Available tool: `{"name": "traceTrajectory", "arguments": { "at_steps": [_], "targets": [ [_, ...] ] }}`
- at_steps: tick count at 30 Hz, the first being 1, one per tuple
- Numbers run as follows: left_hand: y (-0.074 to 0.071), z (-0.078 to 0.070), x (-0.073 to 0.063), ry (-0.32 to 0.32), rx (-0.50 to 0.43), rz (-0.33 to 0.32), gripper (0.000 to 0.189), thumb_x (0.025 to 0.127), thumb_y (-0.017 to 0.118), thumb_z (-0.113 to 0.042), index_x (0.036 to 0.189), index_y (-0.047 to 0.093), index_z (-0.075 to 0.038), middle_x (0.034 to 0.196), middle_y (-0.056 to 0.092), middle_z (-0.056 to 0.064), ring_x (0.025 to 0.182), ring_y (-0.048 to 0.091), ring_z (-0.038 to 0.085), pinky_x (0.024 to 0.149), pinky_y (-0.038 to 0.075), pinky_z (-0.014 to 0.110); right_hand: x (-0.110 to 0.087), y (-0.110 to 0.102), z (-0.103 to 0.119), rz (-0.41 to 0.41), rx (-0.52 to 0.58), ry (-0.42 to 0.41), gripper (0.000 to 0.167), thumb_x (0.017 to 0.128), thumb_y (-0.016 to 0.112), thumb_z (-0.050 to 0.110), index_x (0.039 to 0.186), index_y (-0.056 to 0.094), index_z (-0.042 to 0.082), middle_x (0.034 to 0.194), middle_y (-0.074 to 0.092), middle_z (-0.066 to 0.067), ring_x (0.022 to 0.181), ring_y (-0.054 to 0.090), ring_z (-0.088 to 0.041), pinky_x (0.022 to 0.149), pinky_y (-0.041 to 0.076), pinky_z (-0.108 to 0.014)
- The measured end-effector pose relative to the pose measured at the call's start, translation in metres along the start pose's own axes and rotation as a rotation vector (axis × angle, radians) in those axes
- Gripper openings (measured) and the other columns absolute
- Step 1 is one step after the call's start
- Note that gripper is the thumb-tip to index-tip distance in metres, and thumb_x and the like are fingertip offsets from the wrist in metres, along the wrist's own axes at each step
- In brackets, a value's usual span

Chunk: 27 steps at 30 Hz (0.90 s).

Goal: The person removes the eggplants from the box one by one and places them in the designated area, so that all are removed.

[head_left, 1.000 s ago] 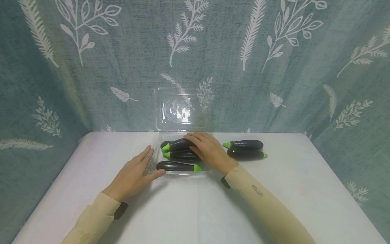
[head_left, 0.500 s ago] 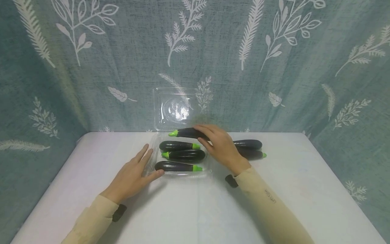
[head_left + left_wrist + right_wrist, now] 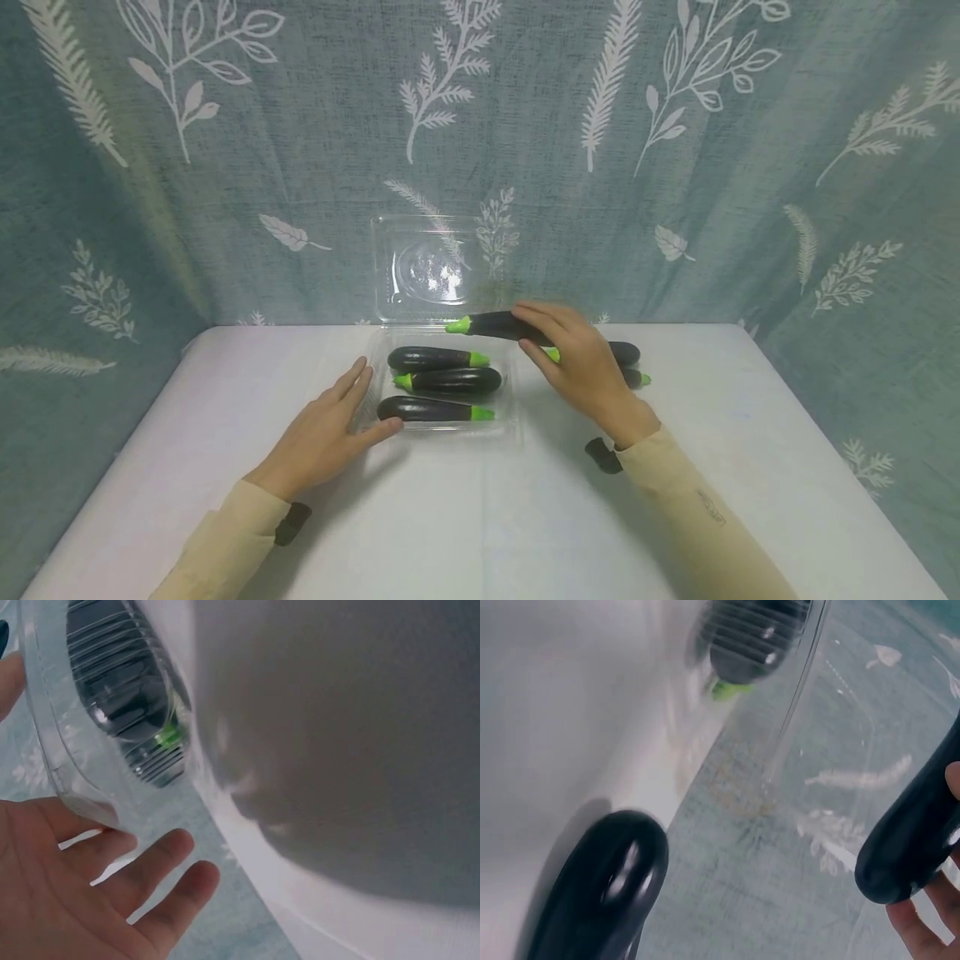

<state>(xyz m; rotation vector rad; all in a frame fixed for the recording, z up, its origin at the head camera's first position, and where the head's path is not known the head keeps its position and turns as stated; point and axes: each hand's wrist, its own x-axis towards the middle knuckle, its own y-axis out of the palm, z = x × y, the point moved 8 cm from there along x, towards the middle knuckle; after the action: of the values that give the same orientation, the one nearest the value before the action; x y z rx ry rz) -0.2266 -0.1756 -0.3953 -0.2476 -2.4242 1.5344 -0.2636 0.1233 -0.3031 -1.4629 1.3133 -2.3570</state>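
My right hand (image 3: 581, 358) grips a dark eggplant (image 3: 495, 325) by its thick end, raised above the table, its green stem pointing left. In the right wrist view the fingers (image 3: 911, 930) curl round this eggplant (image 3: 907, 840). A clear plastic clamshell box (image 3: 512, 417) stands with its lid (image 3: 390, 275) up; inside lie three eggplants (image 3: 457, 382), side by side. At the box's left side rests my left hand (image 3: 322, 437), fingers straight, thumb over the front corner. From the left wrist view, the fingers (image 3: 176, 900) are spread beside the clear wall (image 3: 45, 727).
Two more eggplants (image 3: 626, 354) lie on the white table (image 3: 480, 517) right of the box, partly hidden behind my right hand. A green curtain (image 3: 337, 125) with white leaf prints hangs close behind the table and along both sides.
My right hand has lifted an eggplant out of the box and carried it up and to the right. My left hand has stayed at the box's left side.
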Motion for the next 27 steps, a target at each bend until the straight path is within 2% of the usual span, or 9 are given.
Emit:
{"name": "traceTrajectory", "arguments": {
  "at_steps": [8, 12, 22, 27],
  "targets": [
    [-0.001, -0.001, 0.000, -0.011, -0.004, 0.015, 0.102, 0.094, 0.054, -0.071, 0.159, 0.024, 0.003, 0.167, 0.018, 0.019, 0.144, 0.031, 0.048, 0.113, 0.031, 0.064, -0.017, -0.025, -0.014, -0.012, -0.036, 0.054, 0.046, 0.093, 0.076, 0.016, 0.137, 0.064, 0.014, 0.139, 0.062, -0.004, 0.126, 0.057, -0.026, 0.103, 0.048, -0.041],
    [-0.002, 0.000, 0.000, -0.017, -0.010, 0.015, 0.103, 0.094, 0.053, -0.071, 0.158, 0.024, 0.003, 0.167, 0.018, 0.018, 0.145, 0.030, 0.048, 0.113, 0.030, 0.065, -0.026, -0.038, -0.023, -0.028, -0.041, 0.089, 0.047, 0.092, 0.077, 0.014, 0.137, 0.064, 0.015, 0.139, 0.061, -0.004, 0.125, 0.057, -0.028, 0.103, 0.047, -0.045],
    [-0.001, -0.001, 0.001, -0.015, 0.000, 0.023, 0.102, 0.094, 0.053, -0.071, 0.158, 0.025, 0.004, 0.166, 0.018, 0.020, 0.145, 0.029, 0.047, 0.114, 0.029, 0.064, -0.047, -0.065, -0.039, -0.020, -0.098, 0.043, 0.046, 0.087, 0.081, 0.008, 0.131, 0.068, 0.010, 0.129, 0.066, -0.008, 0.119, 0.061, -0.030, 0.100, 0.048, -0.045],
    [-0.001, -0.001, 0.001, -0.021, 0.002, 0.031, 0.102, 0.094, 0.052, -0.071, 0.158, 0.026, 0.004, 0.166, 0.018, 0.020, 0.145, 0.028, 0.049, 0.114, 0.028, 0.064, -0.060, -0.073, -0.049, -0.013, -0.149, 0.063, 0.045, 0.086, 0.081, 0.009, 0.130, 0.069, 0.009, 0.128, 0.067, -0.009, 0.119, 0.061, -0.031, 0.101, 0.047, -0.048]
  ]
}}
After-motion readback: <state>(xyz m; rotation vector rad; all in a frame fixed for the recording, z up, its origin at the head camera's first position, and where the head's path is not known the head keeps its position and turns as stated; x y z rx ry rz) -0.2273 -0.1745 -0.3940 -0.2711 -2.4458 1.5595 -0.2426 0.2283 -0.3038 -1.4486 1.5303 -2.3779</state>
